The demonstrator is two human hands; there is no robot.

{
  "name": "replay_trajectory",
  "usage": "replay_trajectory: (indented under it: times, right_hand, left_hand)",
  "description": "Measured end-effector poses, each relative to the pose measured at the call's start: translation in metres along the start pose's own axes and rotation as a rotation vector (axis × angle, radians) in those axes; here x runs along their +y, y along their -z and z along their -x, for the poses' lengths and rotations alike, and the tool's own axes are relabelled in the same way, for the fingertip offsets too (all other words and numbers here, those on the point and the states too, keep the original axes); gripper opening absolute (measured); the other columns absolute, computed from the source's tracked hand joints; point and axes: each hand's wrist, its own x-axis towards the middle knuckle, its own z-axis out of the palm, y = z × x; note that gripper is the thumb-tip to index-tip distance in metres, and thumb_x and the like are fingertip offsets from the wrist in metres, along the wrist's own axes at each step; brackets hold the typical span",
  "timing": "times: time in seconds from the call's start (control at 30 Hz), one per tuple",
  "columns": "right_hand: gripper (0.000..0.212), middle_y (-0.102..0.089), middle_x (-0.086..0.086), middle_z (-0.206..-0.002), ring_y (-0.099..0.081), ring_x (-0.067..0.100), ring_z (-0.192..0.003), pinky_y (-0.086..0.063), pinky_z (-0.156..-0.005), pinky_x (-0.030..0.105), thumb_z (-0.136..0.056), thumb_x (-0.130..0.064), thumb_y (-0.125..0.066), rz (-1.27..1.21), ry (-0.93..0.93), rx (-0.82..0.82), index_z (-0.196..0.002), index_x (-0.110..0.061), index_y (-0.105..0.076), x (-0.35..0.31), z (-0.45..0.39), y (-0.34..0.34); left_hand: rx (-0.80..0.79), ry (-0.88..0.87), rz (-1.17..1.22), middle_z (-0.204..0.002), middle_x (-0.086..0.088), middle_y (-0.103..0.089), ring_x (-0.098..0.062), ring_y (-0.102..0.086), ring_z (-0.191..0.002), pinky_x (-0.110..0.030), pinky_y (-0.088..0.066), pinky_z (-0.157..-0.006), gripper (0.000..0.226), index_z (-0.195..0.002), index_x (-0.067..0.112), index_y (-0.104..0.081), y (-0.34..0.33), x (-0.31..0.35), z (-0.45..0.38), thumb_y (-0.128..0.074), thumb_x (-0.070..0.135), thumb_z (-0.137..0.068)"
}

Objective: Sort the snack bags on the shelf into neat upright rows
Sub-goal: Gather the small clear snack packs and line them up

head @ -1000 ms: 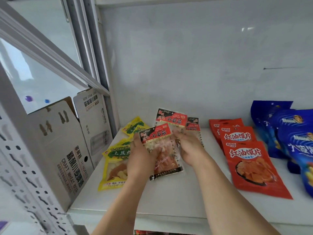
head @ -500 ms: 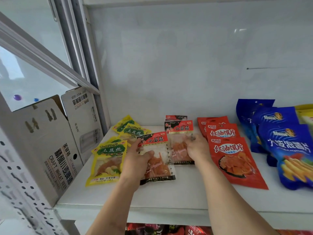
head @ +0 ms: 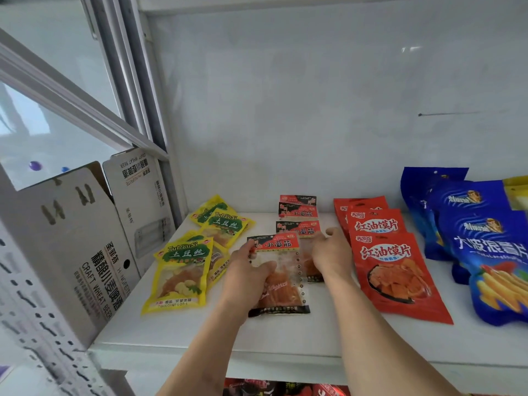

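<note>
On the white shelf my left hand grips a clear snack bag with a red and black header, lying flat at the front of a row of like bags. My right hand rests on the second bag of that row, fingers curled at its right edge. Yellow potato-shred bags lie overlapped to the left. A row of red bags lies to the right, and blue bags beyond them.
An open cardboard beer carton stands against the shelf's left end, beside a perforated shelf upright. The white back wall closes the shelf behind the bags. More red packets show on the level below.
My left hand has slid the front red-header bag rightward into line with its row. My right hand stays on the bag behind it. The view has shifted slightly.
</note>
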Motion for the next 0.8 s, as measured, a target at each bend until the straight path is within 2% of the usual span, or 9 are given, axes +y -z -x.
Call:
replay_trajectory:
  times: [0.07,0.13,0.23,0.3,0.37,0.43,0.5,0.6,0.8]
  right_hand:
    - [0.039,-0.067,0.011,-0.106,-0.064,0.026,-0.088,-0.039,-0.063,0.026,-0.105,-0.034,-0.039,-0.013,0.013,0.013,-0.122,-0.004,-0.057,0.000,-0.001,0.002]
    - [0.039,-0.065,0.004,-0.088,-0.057,0.015,-0.069,-0.032,-0.052,0.024,-0.106,-0.035,-0.035,-0.046,0.016,0.028,-0.106,-0.005,-0.060,0.001,-0.002,0.004]
    - [0.040,-0.059,-0.003,-0.076,-0.056,0.012,-0.067,-0.033,-0.051,0.024,-0.106,-0.039,-0.033,-0.087,0.020,0.039,-0.095,-0.010,-0.058,0.003,-0.001,0.005]
    - [0.043,-0.063,0.001,-0.082,-0.060,0.015,-0.071,-0.043,-0.057,0.028,-0.105,-0.044,-0.033,-0.092,0.042,0.021,-0.097,-0.010,-0.059,0.003,0.001,0.005]
    - [0.045,-0.066,0.005,-0.095,-0.065,0.022,-0.085,-0.054,-0.075,0.037,-0.103,-0.047,-0.035,-0.096,0.068,0.001,-0.104,-0.010,-0.060,0.003,0.002,0.004]
    - [0.045,-0.066,0.007,-0.106,-0.065,0.025,-0.095,-0.054,-0.085,0.042,-0.103,-0.047,-0.038,-0.084,0.090,-0.005,-0.110,-0.009,-0.061,0.004,0.002,0.004]
    - [0.044,-0.064,0.008,-0.115,-0.063,0.024,-0.101,-0.053,-0.086,0.038,-0.103,-0.045,-0.040,-0.051,0.101,-0.013,-0.117,-0.010,-0.061,0.005,-0.002,0.004]
    - [0.037,-0.060,0.009,-0.124,-0.061,0.022,-0.105,-0.045,-0.079,0.029,-0.103,-0.037,-0.045,0.008,0.115,-0.018,-0.124,-0.010,-0.059,0.007,-0.006,0.003]
    - [0.029,-0.060,0.010,-0.123,-0.059,0.026,-0.109,-0.048,-0.092,0.035,-0.101,-0.024,-0.049,0.116,0.150,-0.049,-0.125,-0.011,-0.058,0.010,-0.015,0.002]
  left_hand:
    - [0.004,-0.031,-0.086,-0.127,0.002,-0.051,-0.024,-0.063,-0.105,-0.041,-0.056,-0.089,0.069,-0.151,0.027,-0.038,-0.009,0.003,-0.003,-0.071,0.025,-0.090]
    - [0.013,-0.066,-0.143,-0.125,0.001,-0.052,-0.023,-0.058,-0.111,-0.042,-0.051,-0.098,0.069,-0.150,0.024,-0.040,-0.018,0.005,-0.005,-0.071,0.025,-0.088]
    - [0.012,-0.099,-0.168,-0.127,0.001,-0.053,-0.023,-0.051,-0.121,-0.043,-0.045,-0.105,0.067,-0.147,0.024,-0.045,-0.031,0.010,-0.007,-0.070,0.021,-0.084]
    - [-0.009,-0.109,-0.168,-0.121,0.005,-0.051,-0.023,-0.052,-0.120,-0.043,-0.046,-0.103,0.062,-0.141,0.027,-0.048,-0.039,0.014,-0.009,-0.067,0.018,-0.083]
    - [-0.030,-0.126,-0.171,-0.113,0.010,-0.045,-0.021,-0.056,-0.114,-0.036,-0.048,-0.097,0.057,-0.137,0.029,-0.049,-0.045,0.018,-0.012,-0.065,0.016,-0.084]
    - [-0.046,-0.136,-0.175,-0.115,0.007,-0.045,-0.019,-0.058,-0.107,-0.030,-0.047,-0.089,0.053,-0.135,0.029,-0.050,-0.050,0.021,-0.016,-0.062,0.016,-0.085]
    - [-0.054,-0.136,-0.190,-0.124,0.002,-0.048,-0.020,-0.058,-0.106,-0.032,-0.049,-0.090,0.052,-0.135,0.026,-0.051,-0.053,0.022,-0.020,-0.062,0.016,-0.086]
    - [-0.056,-0.134,-0.202,-0.128,-0.001,-0.050,-0.022,-0.059,-0.110,-0.033,-0.049,-0.091,0.048,-0.132,0.025,-0.053,-0.058,0.023,-0.026,-0.062,0.016,-0.086]
    - [-0.047,-0.115,-0.202,-0.128,-0.006,-0.049,-0.025,-0.060,-0.108,-0.029,-0.046,-0.089,0.046,-0.131,0.020,-0.053,-0.066,0.021,-0.036,-0.064,0.016,-0.087]
